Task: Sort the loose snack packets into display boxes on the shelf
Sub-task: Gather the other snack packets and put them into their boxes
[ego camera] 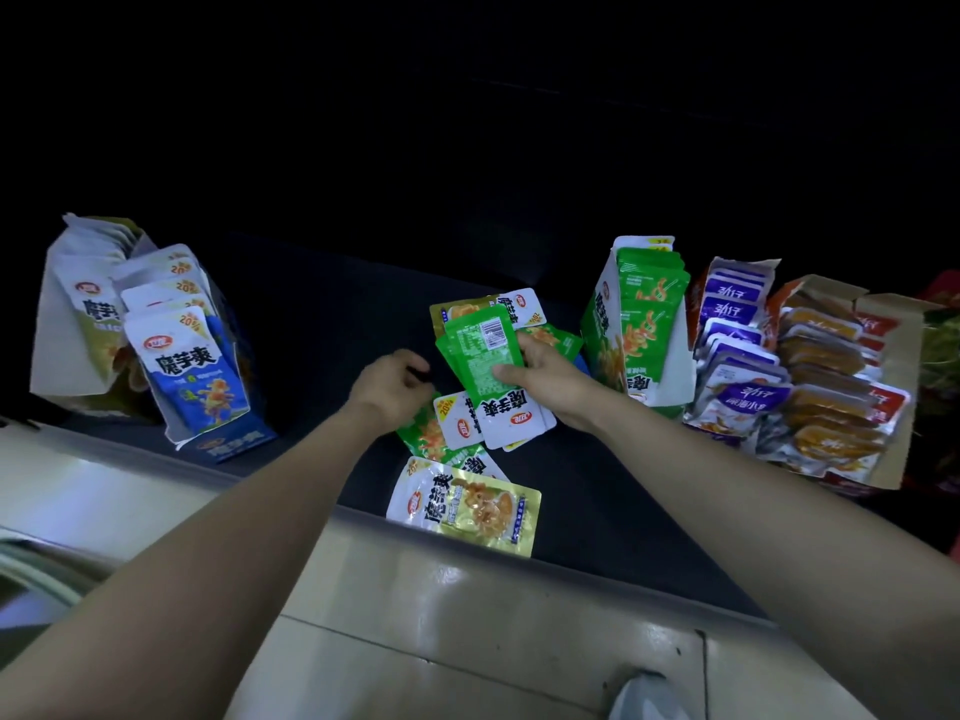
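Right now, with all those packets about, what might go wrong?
The yellow packet lies right at the shelf's front edge; the left forearm beside it could knock it off. The right hand grips a loose fan of green packets, so some might slip out. The blue display box looks tilted and could tip.

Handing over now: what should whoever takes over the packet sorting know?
Right hand grips a stack of green packets. Left hand curls over the loose pile; grip unclear. Green box, to the right, already holds green packets; blue box, left, holds blue ones. Left to do: box the held greens, then the loose pile and the yellow packet at the shelf edge.
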